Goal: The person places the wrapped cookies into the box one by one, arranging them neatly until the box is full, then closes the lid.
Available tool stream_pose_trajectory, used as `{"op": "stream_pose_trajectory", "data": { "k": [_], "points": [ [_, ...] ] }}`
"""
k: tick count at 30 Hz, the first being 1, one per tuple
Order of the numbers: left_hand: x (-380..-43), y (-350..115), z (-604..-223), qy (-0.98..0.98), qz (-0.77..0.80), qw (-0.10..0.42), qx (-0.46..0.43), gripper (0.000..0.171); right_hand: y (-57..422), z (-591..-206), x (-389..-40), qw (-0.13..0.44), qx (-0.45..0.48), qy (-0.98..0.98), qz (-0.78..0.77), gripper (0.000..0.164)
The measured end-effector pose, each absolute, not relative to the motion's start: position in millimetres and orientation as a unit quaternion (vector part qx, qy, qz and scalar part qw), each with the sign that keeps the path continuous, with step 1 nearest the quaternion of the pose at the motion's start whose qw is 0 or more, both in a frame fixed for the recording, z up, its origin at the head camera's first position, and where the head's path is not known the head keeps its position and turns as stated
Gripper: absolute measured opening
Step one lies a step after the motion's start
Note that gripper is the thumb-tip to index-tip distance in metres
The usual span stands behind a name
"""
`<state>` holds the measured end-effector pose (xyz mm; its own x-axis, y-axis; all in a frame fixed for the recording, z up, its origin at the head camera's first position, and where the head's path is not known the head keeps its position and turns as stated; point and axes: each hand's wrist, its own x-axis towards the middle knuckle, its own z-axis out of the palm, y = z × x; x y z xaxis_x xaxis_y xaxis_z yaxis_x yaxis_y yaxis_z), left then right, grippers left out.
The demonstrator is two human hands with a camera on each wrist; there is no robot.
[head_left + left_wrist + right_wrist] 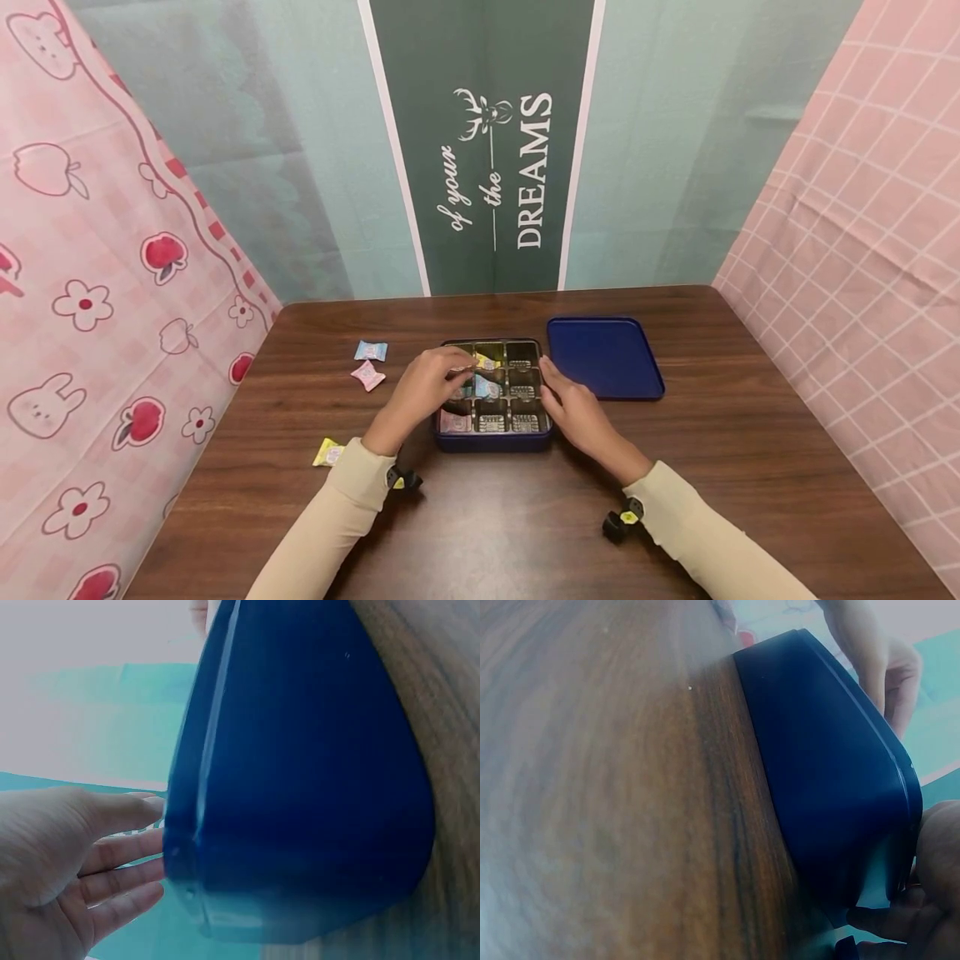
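Note:
A blue tin (491,443) with a gold compartment tray stands on the table. My left hand (429,382) reaches over its left side, thumb and index tips close together beside a yellow wrapped candy (487,362) in the back middle compartment. Whether they pinch it I cannot tell; the tin wall hides the tips in the left wrist view. Below that candy lies a blue wrapped candy (487,388) in the centre compartment. A pink wrapped candy (454,422) fills the front left one. My right hand (581,412) rests extended fingers against the tin's right edge.
Left of the tin lie a loose blue candy (371,351), a pink candy (368,376) and, nearer my left sleeve, a yellow candy (328,452). The tin's blue lid (606,358) lies flat at the back right. Patterned cloths hang behind the table (480,525) and on both sides.

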<state>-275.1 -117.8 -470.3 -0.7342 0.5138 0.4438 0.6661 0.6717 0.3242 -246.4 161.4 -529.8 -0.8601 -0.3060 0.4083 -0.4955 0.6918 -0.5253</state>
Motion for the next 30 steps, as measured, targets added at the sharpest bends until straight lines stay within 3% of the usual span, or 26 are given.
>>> {"op": "stream_pose_trajectory", "data": {
  "k": [14, 30],
  "points": [
    [-285, -146, -455, -0.912, -0.233, 0.195, -0.275, 0.020, 160, -528, -248, 0.144, 0.217, -0.911, 0.320, 0.052],
    [-295, -167, -458, -0.919, -0.245, 0.184, -0.248, 0.026, 160, -529, -247, 0.153, 0.214, -0.910, 0.321, 0.050]
  ]
}}
